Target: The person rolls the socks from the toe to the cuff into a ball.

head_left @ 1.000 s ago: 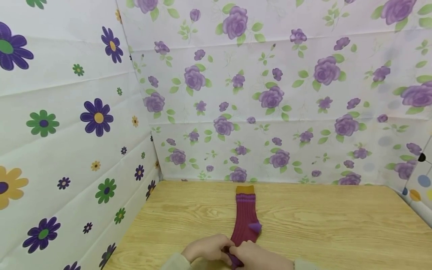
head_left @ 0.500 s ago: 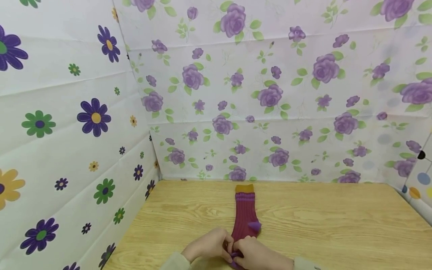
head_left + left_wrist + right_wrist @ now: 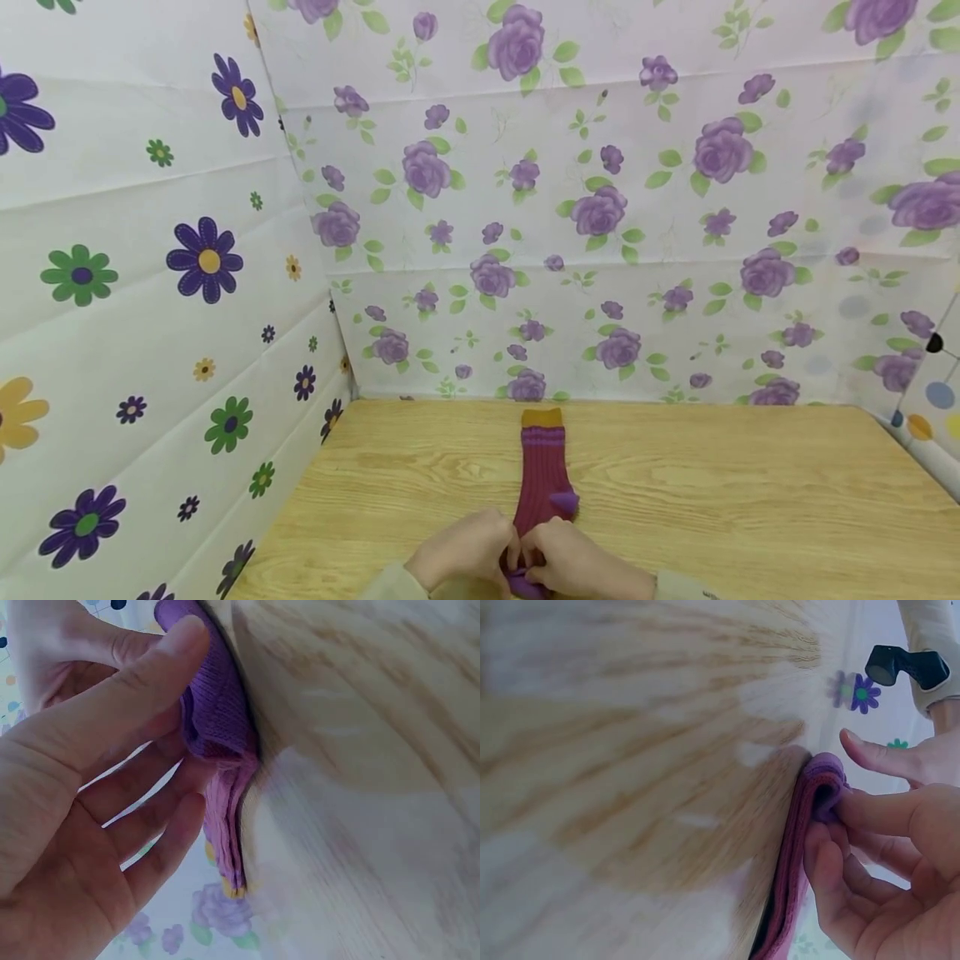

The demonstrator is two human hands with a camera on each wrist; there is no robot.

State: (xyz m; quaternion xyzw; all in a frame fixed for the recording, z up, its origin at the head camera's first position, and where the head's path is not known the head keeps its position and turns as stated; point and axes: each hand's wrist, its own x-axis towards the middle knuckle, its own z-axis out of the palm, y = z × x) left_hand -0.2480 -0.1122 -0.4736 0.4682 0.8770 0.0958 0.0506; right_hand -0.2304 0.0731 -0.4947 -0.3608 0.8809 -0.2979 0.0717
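At the bottom centre of the head view, we saw the person's right hand pinching the purple toe of a sock between thumb and fingers. In the right wrist view the toe curled over on itself, its fold sitting against the thumb, with the fingers bent beneath.

Just beside it, to the left in the head view, the left hand was bent over the same end. In the left wrist view we saw its thumb overlapping the purple knit and its other fingers loosely curved behind; the right wrist view showed that thumb slightly apart from the fold. Whether its fingertips gripped the fabric we could not tell.

From the hands, the sock ran up the lower centre of the head view, lying on the table: a ribbed burgundy leg, a purple heel jutting right, and a mustard cuff at the top.

Pale sleeves met the bottom edge, and we noticed a dark device by the left wrist, upper right of the right wrist view.

Around the sock spread the wood-grain table. Beyond it we saw a rose-patterned backdrop across the upper frame, a daisy-patterned panel at left and a dotted panel at the right edge.
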